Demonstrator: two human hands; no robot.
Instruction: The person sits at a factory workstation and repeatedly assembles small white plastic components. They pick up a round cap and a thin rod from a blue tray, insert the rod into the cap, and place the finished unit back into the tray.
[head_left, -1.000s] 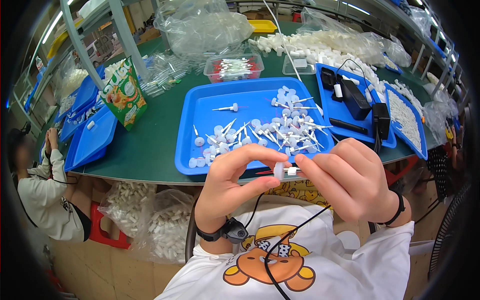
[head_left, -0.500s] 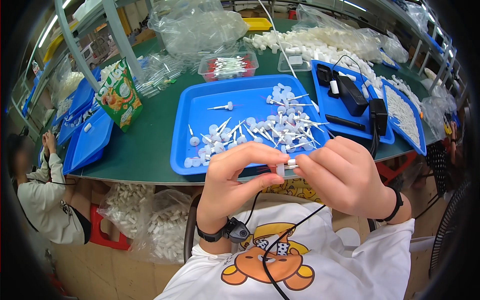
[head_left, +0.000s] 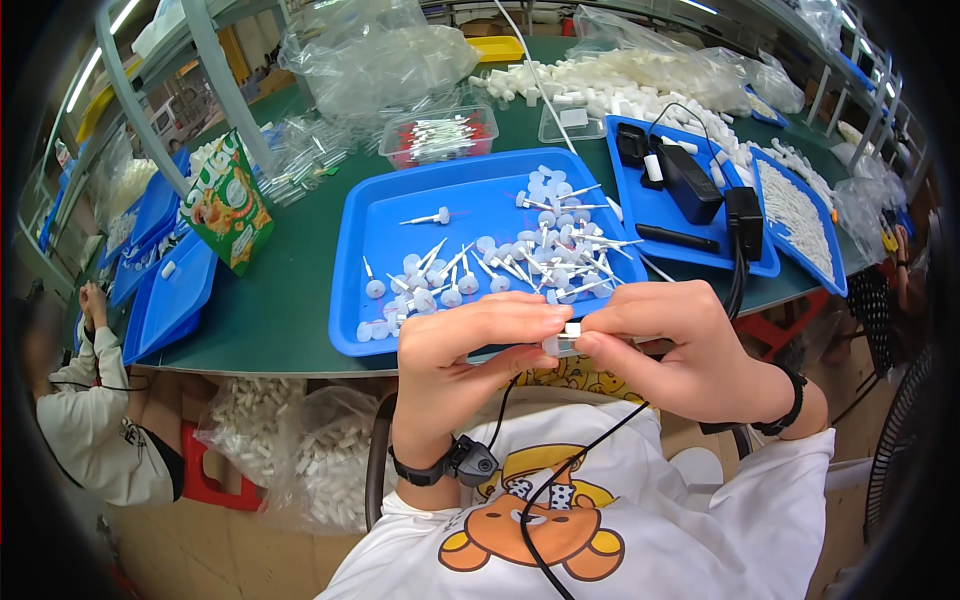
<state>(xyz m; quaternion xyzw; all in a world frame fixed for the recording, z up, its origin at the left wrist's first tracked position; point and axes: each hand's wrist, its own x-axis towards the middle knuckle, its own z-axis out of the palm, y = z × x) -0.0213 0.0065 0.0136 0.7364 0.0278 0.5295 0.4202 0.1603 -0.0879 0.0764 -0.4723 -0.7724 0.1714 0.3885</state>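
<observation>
Just in front of the blue tray point(head_left: 385, 185) my two hands meet, fingertips almost touching. My left hand point(head_left: 455, 345) is closed in a pinch around a translucent disc-shaped plastic part point(head_left: 551, 345). Against it, my right hand point(head_left: 680, 350) pinches a small white plastic piece point(head_left: 573, 329) between thumb and fingers. Fingers cover much of both parts, so how they join cannot be seen. In the tray lie several white-stemmed parts with translucent discs point(head_left: 450, 298), heaped mostly at its right and near side, while a single one point(head_left: 428, 217) rests apart.
Behind the tray is a clear container point(head_left: 440, 138) of white sticks. To its right, another blue tray point(head_left: 675, 235) bears black adapters and cables. White cylinders point(head_left: 620, 90) are piled at the back. On the left stand a green snack bag point(head_left: 228, 205) and stacked blue trays; a person sits there.
My right hand has rolled from a tighter curl to a flatter pinch, its thumb now showing below. Both hands remain together with the small parts. The whole view has shifted slightly.
</observation>
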